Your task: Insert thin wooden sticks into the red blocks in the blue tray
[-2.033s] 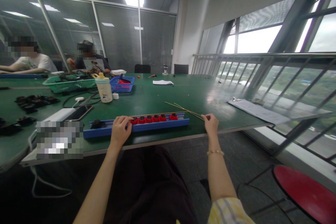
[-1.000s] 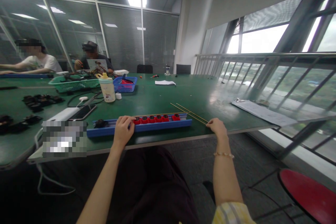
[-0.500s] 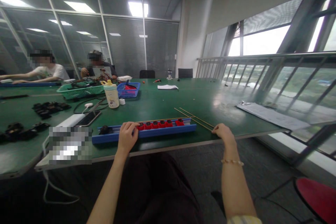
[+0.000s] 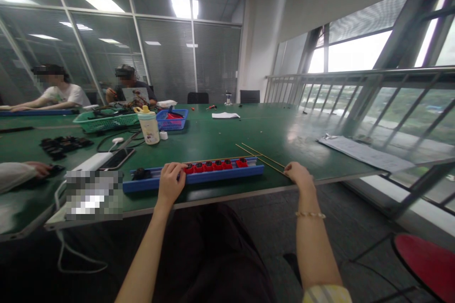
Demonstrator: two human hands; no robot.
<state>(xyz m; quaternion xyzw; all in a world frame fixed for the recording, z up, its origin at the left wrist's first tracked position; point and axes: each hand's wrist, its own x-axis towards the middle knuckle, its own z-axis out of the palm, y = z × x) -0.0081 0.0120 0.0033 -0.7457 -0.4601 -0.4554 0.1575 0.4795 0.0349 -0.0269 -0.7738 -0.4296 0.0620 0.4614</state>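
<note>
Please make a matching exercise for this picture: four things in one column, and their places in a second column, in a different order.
Things:
1. left hand
2. right hand
3. bottle
4. papers

Places:
A. beside the blue basket
B. near the railing
C. on the blue tray
D. at the table edge, by the thin rods

Pairs: 1-C, 2-D, 3-A, 4-B

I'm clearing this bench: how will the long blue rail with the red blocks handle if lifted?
The blue rail is long and narrow, so it would probably swing or tip if lifted by one end. The red blocks seem merely seated along it, so they might slide unless it stays level.
</note>
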